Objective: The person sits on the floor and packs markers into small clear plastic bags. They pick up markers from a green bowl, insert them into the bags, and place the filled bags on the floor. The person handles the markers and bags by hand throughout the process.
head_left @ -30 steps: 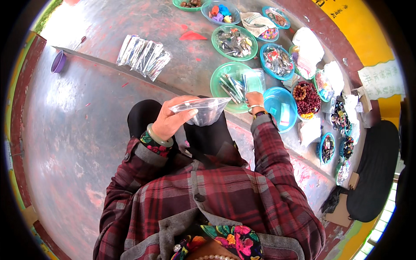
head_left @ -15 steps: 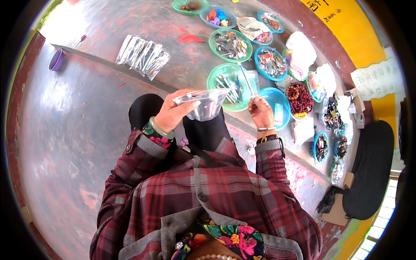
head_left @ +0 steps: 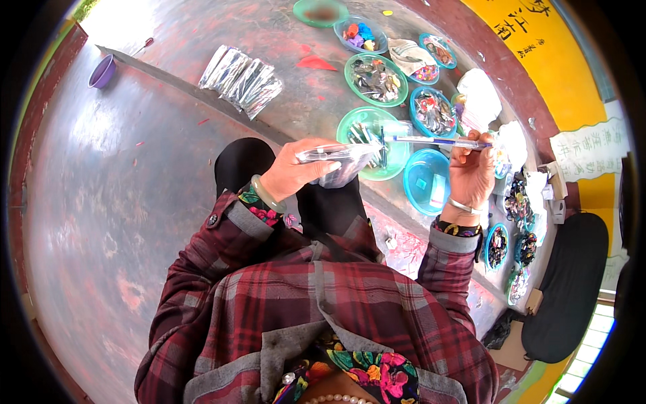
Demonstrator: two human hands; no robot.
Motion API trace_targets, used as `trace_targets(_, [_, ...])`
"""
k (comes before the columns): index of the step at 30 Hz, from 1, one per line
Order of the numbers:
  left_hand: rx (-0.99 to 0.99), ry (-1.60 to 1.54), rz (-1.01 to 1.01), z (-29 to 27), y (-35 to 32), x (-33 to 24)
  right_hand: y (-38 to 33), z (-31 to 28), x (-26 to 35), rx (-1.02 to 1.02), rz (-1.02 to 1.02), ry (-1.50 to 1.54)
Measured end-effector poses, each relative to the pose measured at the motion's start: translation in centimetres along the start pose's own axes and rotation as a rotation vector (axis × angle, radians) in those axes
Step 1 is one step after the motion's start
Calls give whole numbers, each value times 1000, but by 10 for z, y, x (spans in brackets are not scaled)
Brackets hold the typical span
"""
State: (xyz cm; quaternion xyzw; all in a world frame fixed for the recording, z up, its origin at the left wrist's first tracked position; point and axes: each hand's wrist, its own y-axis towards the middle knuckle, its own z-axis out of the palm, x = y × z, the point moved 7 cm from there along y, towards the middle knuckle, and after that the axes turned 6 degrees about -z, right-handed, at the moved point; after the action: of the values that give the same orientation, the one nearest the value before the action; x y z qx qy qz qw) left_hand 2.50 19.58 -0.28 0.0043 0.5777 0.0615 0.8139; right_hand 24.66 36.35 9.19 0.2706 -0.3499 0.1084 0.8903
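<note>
My left hand [head_left: 296,170] grips a clear plastic bag [head_left: 344,167] above my knees, thumb on the near side. Some long items show dimly inside it. In my right hand [head_left: 473,176], off to the right, the fingers pinch the end of a slim white and blue pen [head_left: 431,141]. The pen lies nearly level, its far end pointing left at the bag's mouth; I cannot tell whether the two touch. Beneath it stands a green basin [head_left: 402,161] holding several pens [head_left: 369,138]. Beside that is a blue basin [head_left: 412,196] with a small packet inside.
Filled clear bags [head_left: 241,79] lie in a row on the floor step. More basins of small goods [head_left: 375,79] stand ahead and to the right, among white sacks [head_left: 479,95]. A purple basin [head_left: 102,72] sits far left, and a long black object [head_left: 565,289] lies at right.
My right hand has moved right, and the pen has swung from steeply slanted to nearly level, pointing at the bag. My left hand still holds the bag. The whole view has shifted slightly.
</note>
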Motion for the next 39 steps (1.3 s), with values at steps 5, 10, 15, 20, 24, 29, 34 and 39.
trace_targets(5, [17, 29, 13, 6, -1, -5, 7, 68, 6, 261, -42, -258])
trace_targets(10, [-6, 136, 22, 6, -1, -8, 8, 105, -10, 409, -34, -427])
trace_targets(15, [-25, 142, -2, 3, -2, -4, 8, 119, -18, 439, -3, -528])
trace_targets(20, [-17, 105, 69, 8, -1, -10, 13, 123, -6, 453, -34, -653])
trace_targets(24, [-1, 113, 53, 7, -1, -8, 15, 128, 3, 466, -69, -770])
trace_targets(29, [2, 136, 48, 8, -1, -10, 17, 130, 5, 465, -77, -795])
trace_targets(34, [7, 123, 35, 10, -1, -11, 14, 134, -3, 491, 16, -825])
trace_targets(39, [10, 99, -9, 10, -2, -10, 10, 137, -19, 651, 65, -841])
